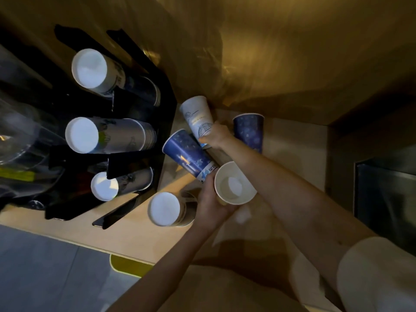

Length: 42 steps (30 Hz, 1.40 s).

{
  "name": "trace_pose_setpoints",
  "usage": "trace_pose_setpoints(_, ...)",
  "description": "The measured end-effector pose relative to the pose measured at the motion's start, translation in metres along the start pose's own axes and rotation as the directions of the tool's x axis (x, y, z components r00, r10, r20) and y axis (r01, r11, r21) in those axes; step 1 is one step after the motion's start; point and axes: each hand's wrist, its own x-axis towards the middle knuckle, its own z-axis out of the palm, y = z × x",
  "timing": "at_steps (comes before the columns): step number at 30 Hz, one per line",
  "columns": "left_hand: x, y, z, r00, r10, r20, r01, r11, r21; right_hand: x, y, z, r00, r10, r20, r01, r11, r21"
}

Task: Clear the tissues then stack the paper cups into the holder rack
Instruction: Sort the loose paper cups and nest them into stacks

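Right hand wrapped around the lower end of a white printed cup, fingers curled on its wall, rim end pointing up and left, away from the wrist. Left hand closed on the base end of a dark blue cup, long axis running up-left from the palm, open rim facing the holder rack. Tucked against the same palm, a plain pale cup, mouth turned toward the camera; cannot tell which fingers bear on it. Blue and white cups side by side, near-parallel, touching or nearly so where they cross near the right hand.

Beyond the right hand, a second dark blue cup standing on the worktop, untouched. Just left of the left hand, an upside-down stack of cups on the worktop, white base up. Further left, the black rack lying with its slots holding nested stacks, bases toward the camera: an upper stack, a middle stack, a lower one.

Likely next: nesting one held cup into another, or feeding one to the rack. Rack to the left of both hands, left hand nearer, its blue cup already aimed that way. No tissues in sight, apparently cleared
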Motion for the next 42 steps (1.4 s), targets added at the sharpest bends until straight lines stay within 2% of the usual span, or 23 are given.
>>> trace_pose_setpoints(4, 0.002, -0.001, -0.002, 1.0, 0.021, 0.014, -0.021, 1.0, 0.001, 0.001, 0.002, -0.002, 0.999, -0.002, 0.05, 0.005, 0.998, -0.057)
trace_pose_setpoints(8, 0.001, 0.0, -0.002, 0.999, 0.047, 0.022, -0.046, 0.999, -0.005, -0.002, 0.007, -0.013, 1.0, 0.004, 0.025, -0.006, 0.997, 0.077)
trace_pose_setpoints(13, 0.001, 0.002, -0.003, 0.999, 0.05, 0.018, -0.05, 0.999, -0.011, -0.014, 0.02, -0.031, 0.998, -0.057, -0.014, 0.058, 0.992, 0.11)
trace_pose_setpoints(16, 0.0, 0.006, -0.004, 0.997, 0.07, 0.031, -0.07, 0.997, -0.023, -0.025, 0.023, -0.041, 0.996, -0.078, -0.048, 0.086, 0.975, 0.203)
trace_pose_setpoints(21, -0.003, 0.013, -0.005, 0.991, 0.127, 0.043, -0.126, 0.992, -0.02, -0.059, 0.02, -0.062, 0.987, -0.09, -0.129, 0.144, 0.849, 0.509)
trace_pose_setpoints(27, -0.01, 0.021, -0.007, 0.986, 0.151, 0.065, -0.147, 0.986, -0.074, -0.125, 0.033, -0.074, 0.962, -0.09, -0.258, 0.248, 0.683, 0.687)
trace_pose_setpoints(30, -0.01, 0.021, -0.009, 0.984, 0.164, 0.07, -0.16, 0.986, -0.053, -0.151, 0.053, -0.062, 0.959, -0.101, -0.266, 0.263, 0.669, 0.695)
trace_pose_setpoints(35, -0.007, 0.02, -0.012, 0.982, 0.157, 0.101, -0.156, 0.988, -0.02, -0.176, 0.077, -0.028, 0.959, -0.083, -0.271, 0.221, 0.817, 0.533)
trace_pose_setpoints(39, -0.007, 0.024, -0.012, 0.976, 0.176, 0.126, -0.183, 0.982, 0.041, -0.185, 0.081, -0.007, 0.939, -0.115, -0.324, 0.26, 0.854, 0.45)
trace_pose_setpoints(42, -0.007, 0.024, -0.011, 0.98, 0.153, 0.124, -0.167, 0.98, 0.106, -0.188, 0.083, 0.006, 0.946, -0.089, -0.313, 0.235, 0.852, 0.468)
